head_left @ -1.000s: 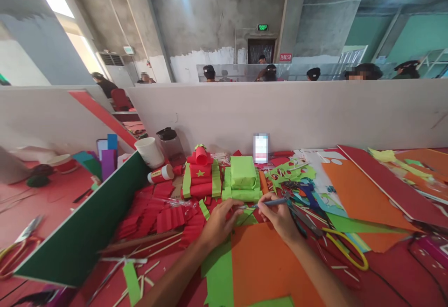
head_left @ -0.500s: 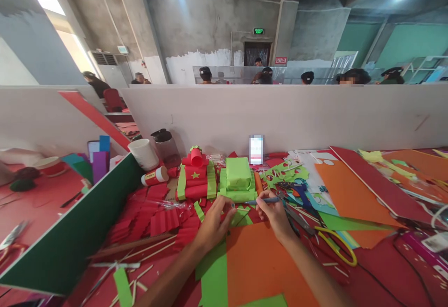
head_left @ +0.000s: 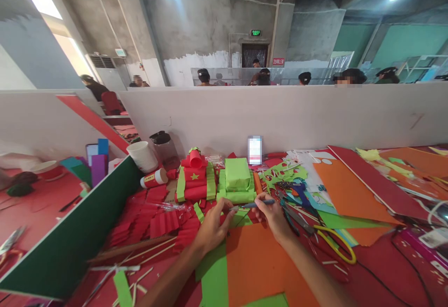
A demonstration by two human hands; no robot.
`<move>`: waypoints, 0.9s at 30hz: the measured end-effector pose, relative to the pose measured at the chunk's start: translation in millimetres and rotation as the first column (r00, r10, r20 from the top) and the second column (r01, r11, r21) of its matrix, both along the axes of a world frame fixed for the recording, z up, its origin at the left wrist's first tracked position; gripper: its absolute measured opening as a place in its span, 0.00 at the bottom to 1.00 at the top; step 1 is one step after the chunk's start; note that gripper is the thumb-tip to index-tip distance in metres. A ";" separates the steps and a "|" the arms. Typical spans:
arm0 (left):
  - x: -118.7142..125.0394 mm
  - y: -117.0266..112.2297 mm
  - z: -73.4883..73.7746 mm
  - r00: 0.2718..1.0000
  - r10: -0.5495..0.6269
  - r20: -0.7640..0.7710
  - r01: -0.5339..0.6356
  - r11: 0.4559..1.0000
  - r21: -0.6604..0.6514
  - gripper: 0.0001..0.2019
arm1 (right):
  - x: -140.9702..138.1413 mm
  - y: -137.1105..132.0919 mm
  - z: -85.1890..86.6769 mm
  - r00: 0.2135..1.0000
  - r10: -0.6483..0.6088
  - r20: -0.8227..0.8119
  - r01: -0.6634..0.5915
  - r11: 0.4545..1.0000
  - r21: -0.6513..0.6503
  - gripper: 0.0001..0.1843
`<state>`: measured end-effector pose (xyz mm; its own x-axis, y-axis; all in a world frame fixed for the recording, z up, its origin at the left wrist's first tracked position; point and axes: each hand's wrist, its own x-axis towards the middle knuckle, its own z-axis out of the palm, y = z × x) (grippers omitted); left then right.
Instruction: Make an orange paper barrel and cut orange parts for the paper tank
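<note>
My right hand [head_left: 269, 211] is closed round a slim dark blue pen [head_left: 257, 203], held almost level with its thin end toward the left. My left hand [head_left: 219, 220] pinches something small at the fingertips, touching or close to the pen's thin end; I cannot make out what it is. Just beyond my hands stands a green paper-covered block model [head_left: 238, 174]. To its left is a red and green paper tank model [head_left: 196, 176] with a yellow star. Below my hands lie an orange sheet [head_left: 262, 260] and a green sheet [head_left: 213, 274].
Yellow-handled scissors [head_left: 336, 244] and blue-handled pliers [head_left: 301, 195] lie to the right. Folded red paper strips [head_left: 164, 220] spread on the left beside a green divider [head_left: 80, 232]. Paper cups [head_left: 143, 155], a lidded jug [head_left: 165, 148] and a phone [head_left: 255, 150] stand at the back.
My right hand has shifted slightly left, bringing the pen's thin end to the fingertips of my left hand. The left hand stays nearly in place.
</note>
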<state>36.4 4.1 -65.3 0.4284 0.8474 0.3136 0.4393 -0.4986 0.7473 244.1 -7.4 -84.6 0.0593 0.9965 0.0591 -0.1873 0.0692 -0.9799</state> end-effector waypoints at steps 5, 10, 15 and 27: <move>0.5 -0.8 0.6 1.000 -0.016 0.004 0.016 1.000 -0.004 0.07 | -2.2 -1.8 1.9 0.998 0.056 0.031 -0.056 0.998 0.021 0.17; 1.2 -0.5 -1.8 0.998 -0.048 0.035 0.049 0.998 -0.032 0.07 | -2.4 -6.0 2.4 0.991 0.115 0.071 -0.117 0.993 0.015 0.17; -0.5 -0.6 -2.5 0.997 -0.048 0.057 0.050 0.998 -0.046 0.08 | -1.4 -11.1 5.3 0.993 0.095 0.069 -0.099 0.994 0.050 0.15; 4.6 -0.6 5.1 0.990 -0.134 -0.032 0.129 0.984 -0.121 0.10 | 7.4 -17.1 37.3 0.922 -0.051 0.383 -0.055 0.964 0.260 0.14</move>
